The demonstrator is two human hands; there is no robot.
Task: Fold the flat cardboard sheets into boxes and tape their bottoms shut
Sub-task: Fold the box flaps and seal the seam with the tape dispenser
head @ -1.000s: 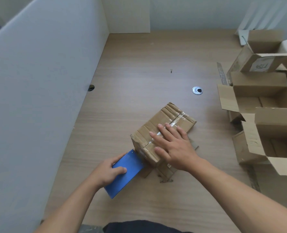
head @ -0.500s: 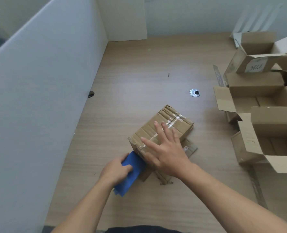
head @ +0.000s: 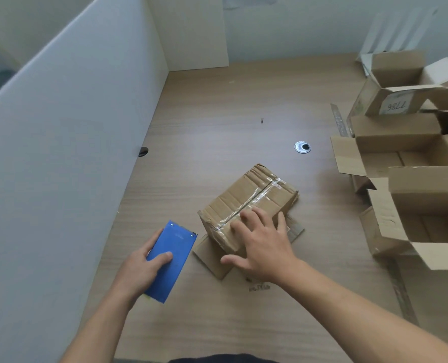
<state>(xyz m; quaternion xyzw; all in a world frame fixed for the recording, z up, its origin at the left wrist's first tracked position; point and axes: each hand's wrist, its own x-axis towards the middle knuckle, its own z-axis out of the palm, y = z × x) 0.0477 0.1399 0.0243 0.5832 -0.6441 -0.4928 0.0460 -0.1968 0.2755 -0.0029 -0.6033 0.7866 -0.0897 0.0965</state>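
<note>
Partition bounds the desk at left. Left hand grips a blue flat tool just beside the box, which stands mid-desk, taped seam up, flaps splayed beneath. Right hand, fingers flat, presses its near end, hiding part of the tape. Metal cable hole lies beyond. Open boxes crowd the right edge, cut off.

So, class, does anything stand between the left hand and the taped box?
Nothing visible does: only bare table separates the left hand, gripping a blue card, from the box. The right hand rests on it.
</note>
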